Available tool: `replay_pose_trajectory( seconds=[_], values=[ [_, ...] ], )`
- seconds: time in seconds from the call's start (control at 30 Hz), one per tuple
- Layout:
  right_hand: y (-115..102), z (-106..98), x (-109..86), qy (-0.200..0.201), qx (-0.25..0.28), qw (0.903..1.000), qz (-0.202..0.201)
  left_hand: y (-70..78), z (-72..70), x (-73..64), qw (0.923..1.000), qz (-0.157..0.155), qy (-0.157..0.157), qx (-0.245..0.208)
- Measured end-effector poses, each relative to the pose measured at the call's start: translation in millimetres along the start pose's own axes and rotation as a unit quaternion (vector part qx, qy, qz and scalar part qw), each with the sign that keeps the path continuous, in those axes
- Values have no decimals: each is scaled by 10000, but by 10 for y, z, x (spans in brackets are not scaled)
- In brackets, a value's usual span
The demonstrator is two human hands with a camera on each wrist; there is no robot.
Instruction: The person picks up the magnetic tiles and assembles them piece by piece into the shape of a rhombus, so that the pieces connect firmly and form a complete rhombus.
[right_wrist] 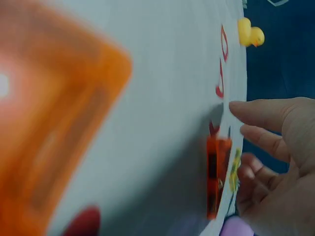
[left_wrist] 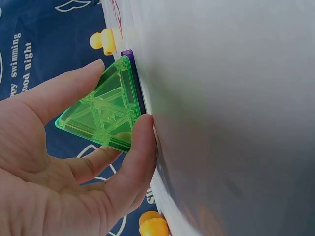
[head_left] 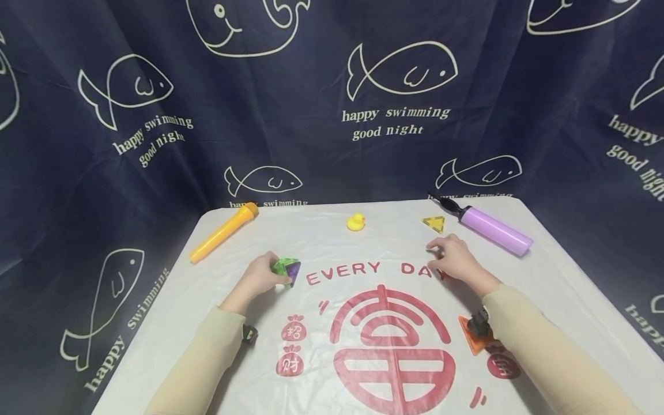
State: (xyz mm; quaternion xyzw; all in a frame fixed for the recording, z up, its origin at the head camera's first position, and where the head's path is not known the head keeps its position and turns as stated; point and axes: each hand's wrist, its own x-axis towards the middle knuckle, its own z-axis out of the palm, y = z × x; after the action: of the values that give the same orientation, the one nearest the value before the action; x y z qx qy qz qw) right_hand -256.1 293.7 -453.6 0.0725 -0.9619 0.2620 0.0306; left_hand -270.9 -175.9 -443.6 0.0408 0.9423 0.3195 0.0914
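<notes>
Green tile (left_wrist: 101, 110), a translucent ribbed triangle, is being pinched by the left grip (head_left: 261, 274).
It is meeting a purple tile (head_left: 294, 272) at the white counter's (head_left: 394, 248) left; the right grip (head_left: 455, 260), fingers loosely parted, is hovering near an orange piece (right_wrist: 216, 182), a yellow triangle (head_left: 434, 223) lying beyond.
</notes>
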Motion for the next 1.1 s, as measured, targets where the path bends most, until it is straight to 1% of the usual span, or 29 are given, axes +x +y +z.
replay_pose_trajectory(
  seconds=[0.13,0.23,0.37,0.47,0.6,0.73,0.87,0.97,1.1],
  values=[
    [115,-76,-80,-124,-29,9987,488,-40,-14,-12,10000,-93,9,4],
    [174,-120,-123,-393,93,9955,858,-60,-29,-23,9999,-144,42,8],
    [189,-139,-150,-622,308,9917,1082,-73,-47,-29,9998,-189,67,3],
    [152,-120,-144,-610,361,9921,1035,-65,-57,-24,9998,-206,44,-54],
    [28,-39,-106,-627,525,9924,919,-47,-61,-7,9998,-174,25,-93],
    [-160,91,-38,-711,699,9925,701,-52,-48,22,9999,-130,40,-68],
    [-355,243,40,-720,646,9941,497,-40,-33,35,9999,-92,7,-87],
    [-516,360,100,-800,647,9935,484,-24,-30,27,9999,-100,-12,-110],
    [-731,506,170,-1002,723,9911,489,-28,-29,16,9998,-160,11,-117]
  ],
)
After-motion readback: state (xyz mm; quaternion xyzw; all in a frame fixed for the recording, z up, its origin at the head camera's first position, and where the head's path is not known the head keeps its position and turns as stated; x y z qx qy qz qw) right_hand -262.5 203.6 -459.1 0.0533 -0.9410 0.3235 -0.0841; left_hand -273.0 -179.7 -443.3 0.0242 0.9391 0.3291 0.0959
